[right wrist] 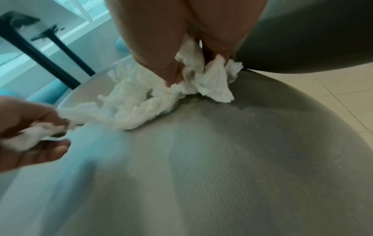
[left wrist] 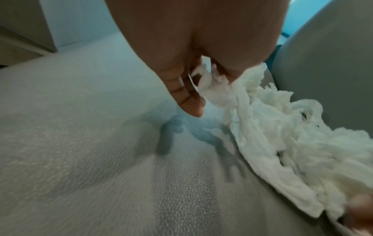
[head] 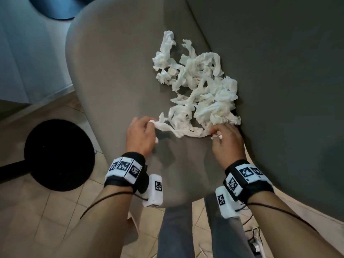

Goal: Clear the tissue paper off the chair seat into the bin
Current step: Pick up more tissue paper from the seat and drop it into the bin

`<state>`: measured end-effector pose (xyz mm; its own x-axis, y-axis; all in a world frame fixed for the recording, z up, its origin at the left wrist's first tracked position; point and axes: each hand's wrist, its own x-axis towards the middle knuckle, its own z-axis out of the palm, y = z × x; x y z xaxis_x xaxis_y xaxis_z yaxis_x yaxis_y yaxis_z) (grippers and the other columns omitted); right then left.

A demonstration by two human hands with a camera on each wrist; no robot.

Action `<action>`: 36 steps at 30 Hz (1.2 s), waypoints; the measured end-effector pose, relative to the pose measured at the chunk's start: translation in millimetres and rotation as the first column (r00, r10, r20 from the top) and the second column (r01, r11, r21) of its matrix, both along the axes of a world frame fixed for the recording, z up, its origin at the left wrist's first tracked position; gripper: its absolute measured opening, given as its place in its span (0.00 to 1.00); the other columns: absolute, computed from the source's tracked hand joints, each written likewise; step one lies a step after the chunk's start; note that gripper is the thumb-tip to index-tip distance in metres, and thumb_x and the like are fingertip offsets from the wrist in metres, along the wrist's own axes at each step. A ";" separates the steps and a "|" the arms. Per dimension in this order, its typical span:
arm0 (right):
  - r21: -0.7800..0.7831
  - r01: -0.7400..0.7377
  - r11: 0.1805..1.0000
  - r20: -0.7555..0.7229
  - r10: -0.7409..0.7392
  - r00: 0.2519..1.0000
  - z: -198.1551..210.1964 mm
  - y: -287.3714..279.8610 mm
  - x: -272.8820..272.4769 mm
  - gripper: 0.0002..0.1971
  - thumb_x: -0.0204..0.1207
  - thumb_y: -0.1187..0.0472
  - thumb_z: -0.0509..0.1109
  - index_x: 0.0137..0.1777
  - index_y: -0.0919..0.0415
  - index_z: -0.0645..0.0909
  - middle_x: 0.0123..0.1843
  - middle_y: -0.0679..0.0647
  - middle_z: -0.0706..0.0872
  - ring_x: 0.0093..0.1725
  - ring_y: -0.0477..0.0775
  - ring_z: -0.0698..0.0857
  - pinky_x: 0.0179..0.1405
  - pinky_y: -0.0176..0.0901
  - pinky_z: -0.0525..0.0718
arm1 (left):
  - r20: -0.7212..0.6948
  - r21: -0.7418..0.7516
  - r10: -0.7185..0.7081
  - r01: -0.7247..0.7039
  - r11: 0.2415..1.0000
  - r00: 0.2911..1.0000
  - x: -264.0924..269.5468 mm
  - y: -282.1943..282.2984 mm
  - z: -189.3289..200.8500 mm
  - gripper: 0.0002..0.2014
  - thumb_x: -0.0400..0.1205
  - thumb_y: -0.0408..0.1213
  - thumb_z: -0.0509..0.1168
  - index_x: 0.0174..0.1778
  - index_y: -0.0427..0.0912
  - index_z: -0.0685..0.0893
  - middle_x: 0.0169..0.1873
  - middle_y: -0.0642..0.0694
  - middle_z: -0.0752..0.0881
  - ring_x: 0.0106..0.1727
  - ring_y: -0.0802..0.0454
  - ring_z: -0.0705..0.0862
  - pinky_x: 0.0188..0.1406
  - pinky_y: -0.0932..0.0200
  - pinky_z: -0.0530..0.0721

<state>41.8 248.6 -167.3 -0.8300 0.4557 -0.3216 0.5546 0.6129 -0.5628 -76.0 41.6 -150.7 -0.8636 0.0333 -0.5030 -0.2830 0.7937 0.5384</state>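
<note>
A loose heap of crumpled white tissue paper [head: 197, 84] lies on the grey fabric chair seat [head: 119, 75], close to the dark backrest [head: 279, 71]. My left hand [head: 141, 135] pinches the near left end of a tissue strip [left wrist: 220, 92], with a small wad in its palm. My right hand [head: 225, 138] grips the near right edge of the heap [right wrist: 203, 79], fingers curled into the paper. Between both hands a twisted strip [head: 178, 131] stretches just above the seat. A round black bin [head: 59, 155] stands on the floor left of the chair.
The floor is beige tile [head: 37, 220]. My legs in grey trousers [head: 176, 229] stand against the seat's front edge. Cables and a small device [head: 255, 241] lie on the floor at the right. A dark blue round object [head: 55, 6] shows beyond the chair's far left.
</note>
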 end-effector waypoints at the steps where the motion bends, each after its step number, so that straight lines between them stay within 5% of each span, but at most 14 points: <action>1: -0.059 0.057 0.997 -0.024 -0.059 0.998 3.4 1.5 -1.3 0.11 0.65 0.72 0.63 0.39 0.58 0.83 0.42 0.52 0.84 0.51 0.62 0.83 0.49 0.47 0.79 | -0.030 0.001 0.056 -0.056 0.998 0.998 1.5 -3.7 3.4 0.14 0.84 0.36 0.55 0.42 0.40 0.86 0.42 0.42 0.79 0.46 0.44 0.79 0.52 0.48 0.79; 3: -0.163 0.194 0.967 -0.026 -0.201 0.979 15.6 5.0 -3.6 0.08 0.67 0.68 0.60 0.35 0.62 0.81 0.37 0.49 0.82 0.43 0.58 0.82 0.44 0.40 0.74 | -0.055 0.022 0.150 -0.149 0.989 0.987 4.6 -10.5 10.6 0.18 0.82 0.42 0.54 0.36 0.34 0.81 0.40 0.41 0.79 0.44 0.39 0.81 0.48 0.46 0.80; 6: -0.194 0.290 0.937 -0.016 -0.299 0.954 37.3 11.4 -4.1 0.07 0.76 0.64 0.63 0.38 0.65 0.79 0.32 0.50 0.80 0.33 0.56 0.78 0.35 0.45 0.77 | -0.096 0.097 0.253 -0.244 0.965 0.963 8.2 -15.1 21.8 0.23 0.82 0.54 0.61 0.33 0.37 0.85 0.38 0.48 0.76 0.43 0.41 0.84 0.47 0.49 0.82; 9: -0.201 0.338 0.919 -0.023 -0.350 0.937 57.0 16.8 -5.5 0.08 0.77 0.58 0.70 0.43 0.61 0.76 0.32 0.47 0.80 0.29 0.50 0.79 0.32 0.45 0.79 | -0.202 0.050 0.200 -0.194 0.980 0.959 12.0 -9.9 31.1 0.14 0.80 0.44 0.69 0.34 0.38 0.87 0.38 0.52 0.80 0.41 0.48 0.83 0.46 0.51 0.81; 11: -0.209 0.367 0.906 0.029 -0.370 0.929 65.0 20.2 -9.8 0.11 0.77 0.51 0.71 0.52 0.57 0.78 0.42 0.49 0.86 0.37 0.51 0.84 0.38 0.43 0.81 | -0.201 0.079 0.167 -0.154 0.985 0.965 12.5 1.5 36.5 0.09 0.78 0.41 0.69 0.35 0.41 0.83 0.35 0.50 0.84 0.37 0.49 0.84 0.41 0.50 0.83; 14: -0.198 0.323 0.926 0.163 -0.294 0.942 63.4 27.5 -18.0 0.21 0.80 0.54 0.69 0.72 0.46 0.73 0.60 0.53 0.86 0.57 0.55 0.85 0.52 0.39 0.77 | -0.117 0.054 0.043 -0.037 0.998 0.992 12.1 28.4 37.1 0.05 0.82 0.40 0.66 0.45 0.50 0.75 0.31 0.54 0.83 0.31 0.62 0.82 0.31 0.64 0.79; 18: -0.181 0.201 0.963 0.267 -0.149 0.952 49.1 29.6 -33.2 0.30 0.80 0.58 0.65 0.81 0.40 0.62 0.67 0.57 0.84 0.64 0.64 0.82 0.62 0.47 0.78 | -0.017 0.003 -0.200 0.201 0.980 0.980 8.3 64.5 26.4 0.16 0.86 0.39 0.60 0.68 0.57 0.68 0.33 0.46 0.85 0.31 0.44 0.86 0.33 0.46 0.88; 21: -0.136 0.162 0.977 0.288 -0.118 0.950 38.0 30.7 -44.5 0.22 0.80 0.55 0.65 0.75 0.46 0.73 0.62 0.58 0.87 0.59 0.65 0.85 0.54 0.43 0.79 | 0.020 -0.095 -0.382 0.382 0.919 0.924 4.2 81.4 13.6 0.24 0.86 0.39 0.59 0.78 0.57 0.64 0.33 0.45 0.84 0.35 0.41 0.84 0.40 0.45 0.86; 23: -0.100 0.146 0.984 0.284 -0.112 0.952 35.0 32.5 -49.2 0.17 0.79 0.55 0.63 0.66 0.53 0.81 0.57 0.61 0.89 0.55 0.67 0.86 0.50 0.45 0.82 | 0.035 -0.121 -0.370 0.371 0.921 0.928 0.5 86.7 10.7 0.19 0.86 0.39 0.57 0.74 0.51 0.73 0.40 0.43 0.87 0.41 0.40 0.85 0.46 0.44 0.86; 26: -0.134 0.214 0.968 0.319 -0.162 0.934 40.9 35.8 -50.5 0.18 0.79 0.53 0.58 0.66 0.52 0.79 0.57 0.64 0.86 0.54 0.69 0.84 0.52 0.53 0.84 | -0.033 -0.065 -0.211 0.209 0.976 0.977 -2.5 83.0 14.0 0.12 0.84 0.37 0.53 0.52 0.40 0.82 0.37 0.40 0.86 0.39 0.40 0.82 0.40 0.48 0.82; 29: -0.155 0.258 0.954 0.291 -0.205 0.934 51.7 38.8 -45.8 0.14 0.80 0.48 0.54 0.49 0.55 0.78 0.47 0.59 0.84 0.47 0.65 0.81 0.44 0.49 0.78 | -0.119 -0.025 -0.048 0.046 0.999 0.992 -1.6 68.1 26.7 0.13 0.84 0.38 0.52 0.33 0.42 0.70 0.27 0.49 0.74 0.32 0.48 0.72 0.31 0.50 0.66; 33: -0.141 0.275 0.951 0.154 -0.254 0.955 66.0 39.2 -32.5 0.25 0.82 0.41 0.58 0.29 0.56 0.71 0.32 0.50 0.76 0.36 0.57 0.76 0.38 0.43 0.69 | -0.197 0.001 0.126 -0.128 0.992 0.972 3.7 43.7 43.3 0.20 0.83 0.48 0.60 0.30 0.37 0.72 0.33 0.43 0.77 0.36 0.46 0.73 0.38 0.51 0.69; 36: -0.099 0.276 0.956 -0.014 -0.279 0.960 66.8 37.2 -24.0 0.15 0.77 0.53 0.69 0.32 0.61 0.80 0.37 0.53 0.79 0.38 0.57 0.78 0.37 0.44 0.70 | -0.230 0.015 0.147 -0.147 0.989 0.962 10.8 31.5 43.5 0.13 0.80 0.46 0.68 0.36 0.41 0.81 0.39 0.47 0.83 0.43 0.46 0.82 0.44 0.54 0.76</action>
<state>17.7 285.9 -100.5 -0.6844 0.6375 -0.3537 0.6788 0.3801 -0.6284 -65.2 73.2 -107.2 -0.9512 -0.1037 -0.2905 -0.2658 0.7536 0.6013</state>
